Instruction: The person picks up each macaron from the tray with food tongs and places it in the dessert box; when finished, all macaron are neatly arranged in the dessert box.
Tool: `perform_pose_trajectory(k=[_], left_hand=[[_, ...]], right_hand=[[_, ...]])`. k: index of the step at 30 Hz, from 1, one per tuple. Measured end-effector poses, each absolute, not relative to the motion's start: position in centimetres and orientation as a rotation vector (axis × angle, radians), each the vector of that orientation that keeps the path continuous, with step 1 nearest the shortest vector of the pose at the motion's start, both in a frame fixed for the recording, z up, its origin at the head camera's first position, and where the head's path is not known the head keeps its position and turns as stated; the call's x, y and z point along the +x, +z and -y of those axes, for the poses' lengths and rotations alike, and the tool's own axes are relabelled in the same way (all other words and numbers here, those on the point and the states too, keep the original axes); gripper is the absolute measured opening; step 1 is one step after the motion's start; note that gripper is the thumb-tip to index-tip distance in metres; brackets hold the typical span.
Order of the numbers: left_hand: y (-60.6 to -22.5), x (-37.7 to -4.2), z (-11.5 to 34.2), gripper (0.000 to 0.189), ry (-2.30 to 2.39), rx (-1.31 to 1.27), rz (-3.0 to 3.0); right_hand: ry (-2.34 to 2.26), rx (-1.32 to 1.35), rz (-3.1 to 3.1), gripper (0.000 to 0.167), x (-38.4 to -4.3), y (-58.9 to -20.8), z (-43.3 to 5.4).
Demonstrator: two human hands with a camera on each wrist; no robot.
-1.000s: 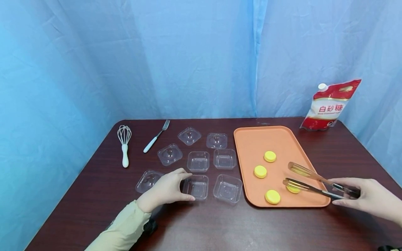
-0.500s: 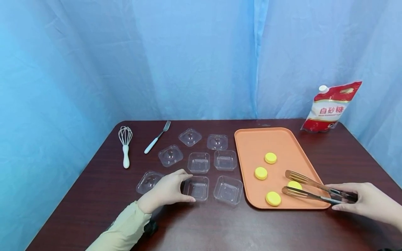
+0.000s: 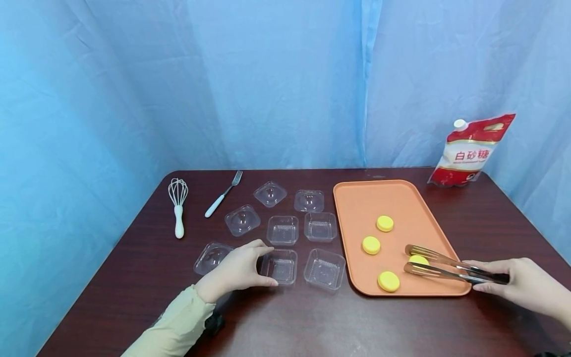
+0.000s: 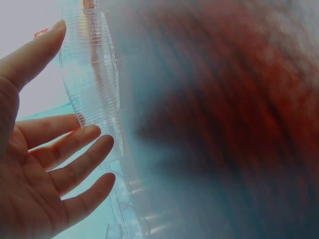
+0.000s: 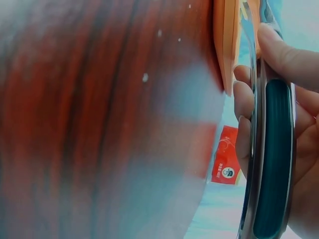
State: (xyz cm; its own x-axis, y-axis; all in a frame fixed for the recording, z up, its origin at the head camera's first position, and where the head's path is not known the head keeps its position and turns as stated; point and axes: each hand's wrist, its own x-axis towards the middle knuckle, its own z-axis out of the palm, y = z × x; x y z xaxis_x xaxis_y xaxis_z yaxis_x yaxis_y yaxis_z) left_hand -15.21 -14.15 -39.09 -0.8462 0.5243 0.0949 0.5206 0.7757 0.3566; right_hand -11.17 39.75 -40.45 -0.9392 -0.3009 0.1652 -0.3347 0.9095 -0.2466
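In the head view my left hand point(image 3: 238, 267) holds a clear square plastic box point(image 3: 281, 267) between thumb and fingers at its left side. The left wrist view shows the thumb on one edge of the box point(image 4: 92, 69) and fingertips on the other. My right hand point(image 3: 526, 282) grips metal tongs point(image 3: 446, 273) by their dark handles. The tong arms stand either side of a yellow macaron point(image 3: 418, 261) on the orange tray point(image 3: 370, 198), close to it and partly covering it. The handle point(image 5: 276, 149) lies across the palm in the right wrist view.
Three more yellow macarons lie on the tray. Other clear boxes point(image 3: 324, 269) stand left of it, with domed lids point(image 3: 242, 220) beyond. A whisk point(image 3: 178, 213) and a fork point(image 3: 223, 194) lie far left. A sugar pouch point(image 3: 468, 153) stands at the back right.
The tongs have come down onto the tray and their arms have closed in around the yellow macaron. My left hand has stayed at the same box.
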Motion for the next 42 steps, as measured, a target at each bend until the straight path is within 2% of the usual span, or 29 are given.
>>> perform_pose_trajectory(k=[14,42], left_hand=[[-38.9,-15.1,14.1,0.072,0.578,0.882,-2.962],[-39.0,-15.2,14.1,0.071,0.566,0.895,-2.967]], right_hand=[[0.45,0.527,2.859,0.042,-11.0,-40.0,-39.3],[0.441,0.562,2.726,0.044,-11.6,-37.9,-37.1]])
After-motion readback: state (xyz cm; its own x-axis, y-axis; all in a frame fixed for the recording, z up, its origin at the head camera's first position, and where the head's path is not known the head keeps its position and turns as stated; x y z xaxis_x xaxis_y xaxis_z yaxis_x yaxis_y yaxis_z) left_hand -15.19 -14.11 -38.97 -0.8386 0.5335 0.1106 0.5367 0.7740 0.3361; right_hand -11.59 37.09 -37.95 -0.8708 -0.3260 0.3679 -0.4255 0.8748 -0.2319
